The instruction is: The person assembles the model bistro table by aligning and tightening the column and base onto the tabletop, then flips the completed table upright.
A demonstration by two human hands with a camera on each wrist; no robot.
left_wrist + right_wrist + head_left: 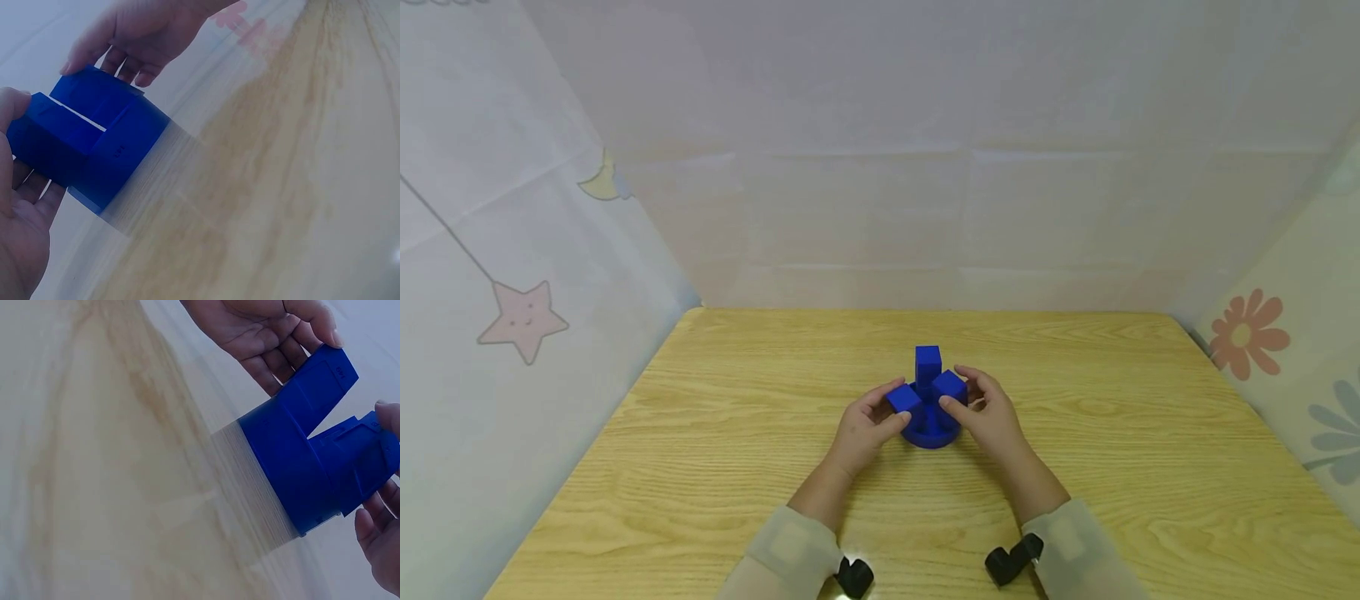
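piece: we're looking at one blue plastic part (929,398), a round base with three blocky prongs sticking up, sitting on the worktop (715,467) right between our hands

left hand: our left hand (863,427) is cupping the near-left prong, thumb on top and fingers curling round the outside, so it's holding on rather than hanging loose

right hand: our right hand (988,410) is doing the mirror job on the right prong, thumb pressing the inner face, fingers wrapping behind it

feel: we're guessing it's rigid, hard moulded or printed plastic, fairly light for its bulk, not fragile; the faces are looking smooth, so maybe a bit slippy under dry fingers

where to grab: we'd say the flat sides of the prongs are giving the best pinch, or the round base wall if we're wanting both hands under it

count: one blue part, three prongs on it, two hands, two small black wrist mounts (854,577) down by our sleeves (790,550)

backdrop: pale sheets with a star (522,319) hanging off to our left
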